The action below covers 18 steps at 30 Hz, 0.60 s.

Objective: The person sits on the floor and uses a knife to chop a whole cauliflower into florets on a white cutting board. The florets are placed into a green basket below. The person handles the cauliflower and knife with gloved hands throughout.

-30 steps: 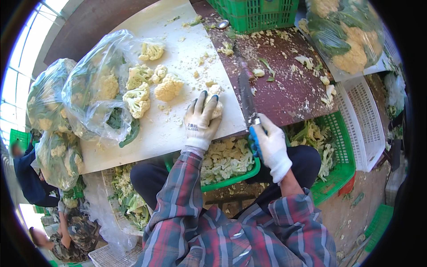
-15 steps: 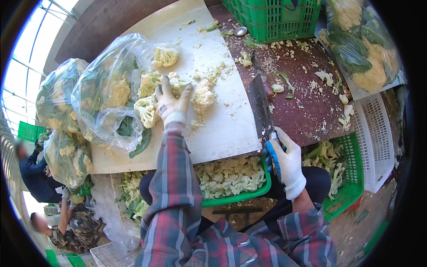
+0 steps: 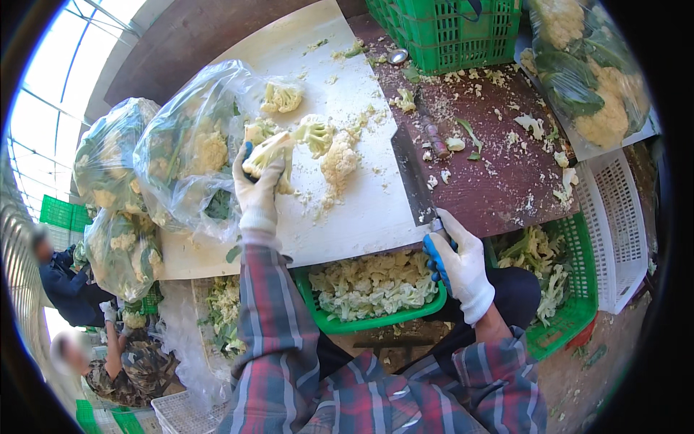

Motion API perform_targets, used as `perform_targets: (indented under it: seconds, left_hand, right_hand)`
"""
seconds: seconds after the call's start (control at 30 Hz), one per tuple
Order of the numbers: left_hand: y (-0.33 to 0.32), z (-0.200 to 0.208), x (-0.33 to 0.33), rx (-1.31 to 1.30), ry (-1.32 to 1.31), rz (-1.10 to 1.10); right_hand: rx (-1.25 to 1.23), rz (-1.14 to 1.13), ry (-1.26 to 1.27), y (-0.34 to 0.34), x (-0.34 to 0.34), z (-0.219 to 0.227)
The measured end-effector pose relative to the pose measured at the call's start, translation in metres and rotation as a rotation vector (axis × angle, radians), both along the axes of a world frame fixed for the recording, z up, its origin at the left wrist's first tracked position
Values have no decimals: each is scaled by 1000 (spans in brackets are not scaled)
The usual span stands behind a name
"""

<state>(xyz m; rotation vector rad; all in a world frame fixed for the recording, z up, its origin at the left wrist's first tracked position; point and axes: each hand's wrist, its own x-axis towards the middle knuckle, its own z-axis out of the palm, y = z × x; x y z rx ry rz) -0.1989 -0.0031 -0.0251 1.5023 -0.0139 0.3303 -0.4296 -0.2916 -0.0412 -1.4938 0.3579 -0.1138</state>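
My gloved left hand (image 3: 258,184) grips a piece of cauliflower (image 3: 269,156) just above the white board (image 3: 318,231). Beside it on the board lie more cauliflower pieces (image 3: 314,135), a browner one (image 3: 339,163) and another farther off (image 3: 283,96). My gloved right hand (image 3: 463,264) is wrapped round the handle of a cleaver. The cleaver's broad dark blade (image 3: 410,177) points away from me over the board's right edge. Left of my left hand, a clear plastic bag (image 3: 184,152) of cauliflower stands partly open.
Below the table edge sit a green crate (image 3: 383,318) of cut florets and another green crate (image 3: 582,289) of trimmings. A second knife (image 3: 431,134) lies on the brown tabletop (image 3: 491,188). Bagged cauliflower (image 3: 607,94) is at far right. Two people (image 3: 130,362) work at lower left.
My left hand has gone from resting on the pieces to lifting one, and has drawn slightly nearer me. The cleaver has shifted a little left in the view, still in my right hand.
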Motion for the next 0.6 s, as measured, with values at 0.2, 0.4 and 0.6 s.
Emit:
perform_targets:
  seconds: [0.2,0.4,0.6]
  left_hand:
    - [11,-15,-96,-45,60,110]
    - [-2,-72,-104,752,-286,447]
    - [-54,-72,-141,1227,-206,107]
  right_hand:
    - [47,203,113,30,8,0]
    - [-270,269,45,57,88,-18]
    - [-290,163,42,36,88,-1]
